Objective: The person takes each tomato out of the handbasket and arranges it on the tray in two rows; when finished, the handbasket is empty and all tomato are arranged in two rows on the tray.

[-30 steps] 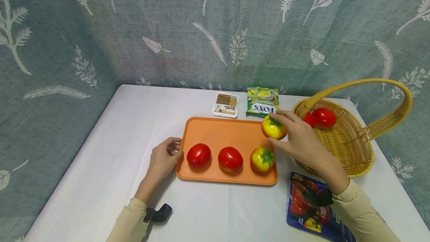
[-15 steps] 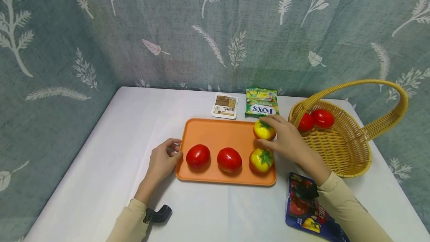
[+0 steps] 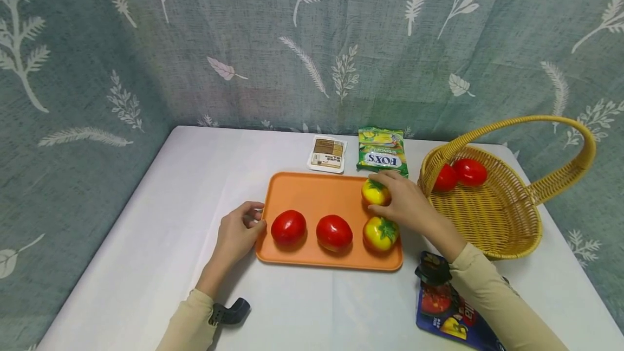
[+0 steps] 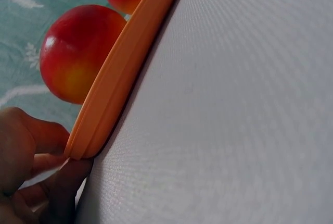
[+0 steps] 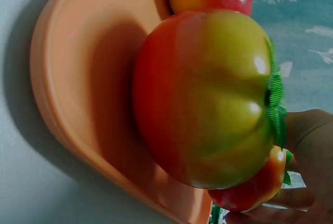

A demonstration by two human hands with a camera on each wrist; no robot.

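My right hand (image 3: 407, 202) holds a yellow-and-red toy tomato (image 3: 374, 193) with a green leafy top, by its sides, at the back right of the orange tray (image 3: 312, 188). Just in front of it sits a second yellow-and-red tomato (image 3: 380, 233), which fills much of the right wrist view. Two red tomatoes (image 3: 288, 227) rest along the tray's front, left of that one. My left hand (image 3: 239, 232) pinches the tray's left edge, and the left wrist view shows fingers (image 4: 44, 135) at the tray's rim. Whether the held tomato touches the tray I cannot tell.
A yellow wicker basket (image 3: 480, 226) with a tall handle stands at the right, with red tomatoes (image 3: 469, 172) inside. Behind the tray lie a green Fox's packet (image 3: 382, 150) and a small white packet (image 3: 327, 154). A blue pouch (image 3: 441, 313) lies under my right forearm.
My right hand has moved left with the yellow-and-red tomato, from the tray's right edge to above its back right part. The left hand stays at the tray's left edge.
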